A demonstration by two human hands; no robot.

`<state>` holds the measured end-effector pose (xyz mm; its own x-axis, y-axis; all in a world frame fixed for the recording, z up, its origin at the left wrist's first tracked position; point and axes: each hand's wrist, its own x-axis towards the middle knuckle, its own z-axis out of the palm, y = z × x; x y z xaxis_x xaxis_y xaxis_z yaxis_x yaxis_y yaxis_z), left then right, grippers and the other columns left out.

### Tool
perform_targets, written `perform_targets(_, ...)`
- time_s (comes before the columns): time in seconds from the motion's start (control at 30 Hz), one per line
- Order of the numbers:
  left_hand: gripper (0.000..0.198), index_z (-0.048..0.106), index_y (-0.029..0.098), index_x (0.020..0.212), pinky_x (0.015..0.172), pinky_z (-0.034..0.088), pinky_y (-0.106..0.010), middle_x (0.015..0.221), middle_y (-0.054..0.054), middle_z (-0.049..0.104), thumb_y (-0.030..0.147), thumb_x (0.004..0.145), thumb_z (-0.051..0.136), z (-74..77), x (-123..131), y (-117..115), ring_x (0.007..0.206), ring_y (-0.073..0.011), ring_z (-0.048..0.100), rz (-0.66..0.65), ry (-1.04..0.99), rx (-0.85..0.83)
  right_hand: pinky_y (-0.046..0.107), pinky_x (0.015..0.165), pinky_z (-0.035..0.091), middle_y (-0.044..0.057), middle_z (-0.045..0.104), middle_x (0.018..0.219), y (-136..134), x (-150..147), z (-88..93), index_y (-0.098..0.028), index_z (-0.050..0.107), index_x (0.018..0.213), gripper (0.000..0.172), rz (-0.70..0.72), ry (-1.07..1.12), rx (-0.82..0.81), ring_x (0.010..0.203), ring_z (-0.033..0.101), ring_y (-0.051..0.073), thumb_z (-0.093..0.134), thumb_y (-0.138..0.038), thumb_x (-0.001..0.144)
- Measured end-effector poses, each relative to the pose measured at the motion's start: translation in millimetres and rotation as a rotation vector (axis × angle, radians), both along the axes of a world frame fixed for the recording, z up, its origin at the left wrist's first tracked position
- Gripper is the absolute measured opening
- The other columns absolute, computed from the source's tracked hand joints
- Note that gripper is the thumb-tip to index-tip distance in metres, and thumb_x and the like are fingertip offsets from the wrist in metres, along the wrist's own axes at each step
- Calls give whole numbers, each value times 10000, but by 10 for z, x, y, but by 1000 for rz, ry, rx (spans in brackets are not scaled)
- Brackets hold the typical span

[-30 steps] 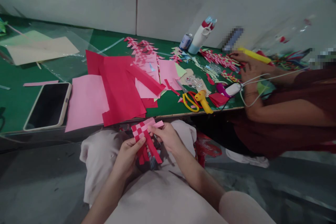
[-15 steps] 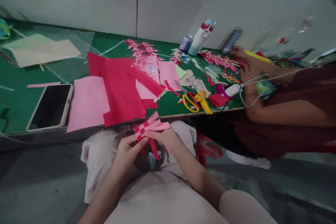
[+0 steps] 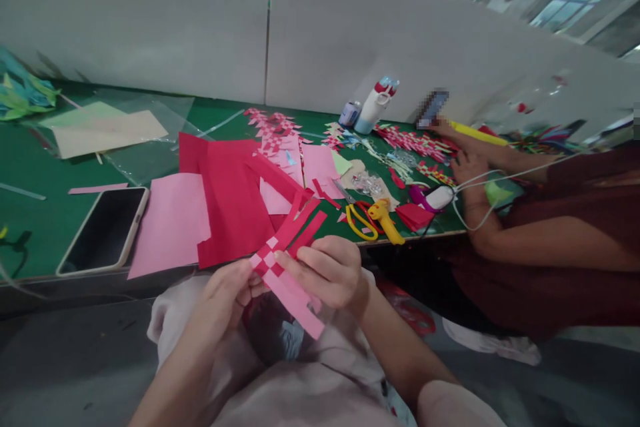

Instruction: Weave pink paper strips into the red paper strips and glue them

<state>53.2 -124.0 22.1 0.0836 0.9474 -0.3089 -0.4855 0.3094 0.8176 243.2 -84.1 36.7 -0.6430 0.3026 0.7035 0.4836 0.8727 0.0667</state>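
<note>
Woven paper strips (image 3: 269, 259), left hand (image 3: 225, 290) apparently pinching

Looks like thin, matt paper in the woven checkerboard strips (image 3: 273, 259) and the large red sheet (image 3: 233, 193). Shows smooth, glossy black on the smartphone screen (image 3: 105, 230). Seems to be smooth plastic in the yellow glue gun (image 3: 386, 220), thin and shiny in the clear film (image 3: 150, 160), but soft, matt cloth in the pale clothing (image 3: 280, 387).
</note>
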Motion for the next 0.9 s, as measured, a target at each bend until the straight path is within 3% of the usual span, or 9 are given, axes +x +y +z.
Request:
perform_targets(0.1, 279, 702, 174, 656, 540, 490, -235, 580, -6, 638, 404, 558, 825, 16, 45, 51, 557, -131, 581, 64, 9, -15, 281, 595, 418, 19, 658, 834, 75, -53, -48, -268, 645, 1170, 301, 12, -49, 44, 668, 533, 122, 557, -192, 893)
perform_targets(0.2, 260, 677, 160, 639, 484, 431, -191, 516, 32, 552, 382, 594, 805, -21, 63, 161, 490, -79, 498, 110, 2, -11, 268, 626, 427, 13, 668, 833, 161, -93, -85, -254, 650, 1155, 307, -36, -67, 43, 695, 539, 121, 549, -145, 886)
perform_targets(0.43, 304, 628, 146, 625, 508, 426, -177, 537, 35, 550, 410, 618, 777, -164, 26, 507, 505, -75, 502, 221, 104, -14, 288, 755, 470, 59, 638, 885, 540, -57, -60, -201, 698, 1060, 369, -203, 105, -202, 819, 549, 155, 433, -53, 852)
perform_targets(0.6, 327, 613, 154, 643, 573, 473, -234, 595, 11, 592, 455, 662, 740, -222, -41, 666, 568, -124, 549, 96, 223, 19, 349, 878, 438, 66, 648, 977, 815, -168, 67, -210, 713, 997, 215, -164, 107, -341, 966, 528, 193, 532, -194, 882)
perform_targets(0.73, 320, 625, 147, 673, 601, 453, -216, 630, 11, 575, 453, 720, 705, -226, -107, 771, 587, -106, 507, -25, 326, 127, 358, 895, 406, 47, 679, 964, 966, -246, 95, -215, 719, 936, 184, -63, 13, -415, 966, 529, 184, 548, -272, 904)
perform_targets(0.9, 327, 656, 145, 723, 576, 423, -217, 644, 0, 563, 471, 746, 673, -235, -155, 883, 578, -109, 478, -104, 361, 141, 352, 902, 404, 39, 691, 938, 1124, -246, 82, -217, 724, 880, 143, 6, 61, -488, 947, 548, 171, 594, -275, 880)
